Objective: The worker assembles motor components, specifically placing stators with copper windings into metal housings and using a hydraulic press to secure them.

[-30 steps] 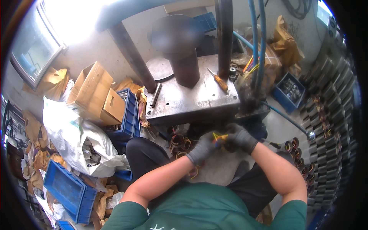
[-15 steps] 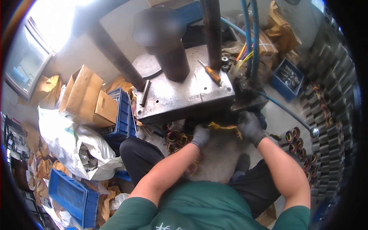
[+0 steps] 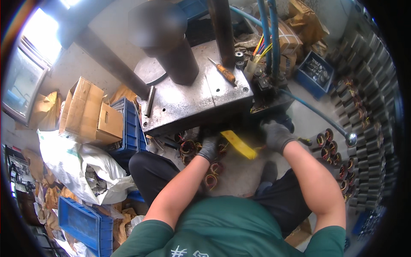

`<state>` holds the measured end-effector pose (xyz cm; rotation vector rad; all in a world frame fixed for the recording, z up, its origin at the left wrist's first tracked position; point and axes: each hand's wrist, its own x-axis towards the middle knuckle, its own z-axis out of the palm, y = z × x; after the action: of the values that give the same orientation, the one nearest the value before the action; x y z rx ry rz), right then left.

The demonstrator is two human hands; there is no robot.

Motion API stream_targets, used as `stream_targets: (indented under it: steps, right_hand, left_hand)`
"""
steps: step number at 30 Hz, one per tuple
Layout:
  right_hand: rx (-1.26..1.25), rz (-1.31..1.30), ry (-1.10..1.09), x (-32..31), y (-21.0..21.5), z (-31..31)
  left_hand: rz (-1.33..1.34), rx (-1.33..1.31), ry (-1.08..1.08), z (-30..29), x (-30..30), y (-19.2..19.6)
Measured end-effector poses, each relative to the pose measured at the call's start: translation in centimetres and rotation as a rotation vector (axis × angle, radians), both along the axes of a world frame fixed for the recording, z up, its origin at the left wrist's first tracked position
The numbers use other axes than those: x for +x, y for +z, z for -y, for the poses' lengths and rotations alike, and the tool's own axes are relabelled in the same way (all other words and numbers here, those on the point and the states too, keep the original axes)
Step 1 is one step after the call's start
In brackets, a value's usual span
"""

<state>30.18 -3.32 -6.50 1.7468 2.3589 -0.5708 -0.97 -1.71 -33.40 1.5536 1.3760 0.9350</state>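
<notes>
In front of the press table (image 3: 188, 100), the left hand (image 3: 209, 148) and right hand (image 3: 277, 136), both grey-gloved, are being held apart. A blurred yellow strip (image 3: 239, 145) is being seen between them, before the table's near edge; whether it is being pinched by either hand cannot be told. Wire-wound rings (image 3: 187, 147) are being neared by the left hand. An orange-handled tool (image 3: 225, 73) is being supported on the table's top.
</notes>
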Motion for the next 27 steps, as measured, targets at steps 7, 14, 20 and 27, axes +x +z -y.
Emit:
stream_targets:
  steps: [7,14,20,27]
  right_hand:
    - [0.015,-0.141,-0.066,5.2,-3.0,1.8]
    - [0.094,-0.325,0.005,0.2,0.0,-0.2]
    - [0.174,-0.639,-0.277,3.2,-1.7,-0.2]
    - [-0.112,-1.509,-0.686,1.7,3.2,-1.1]
  left_hand:
    - [-0.895,-0.077,0.171,-1.8,0.4,7.8]
    - [-0.948,0.068,0.228,-5.7,-12.3,-1.2]
    - [-1.625,0.087,-0.149,-4.0,-5.4,-1.0]
    - [-0.652,0.443,-0.374,2.3,8.3,15.7]
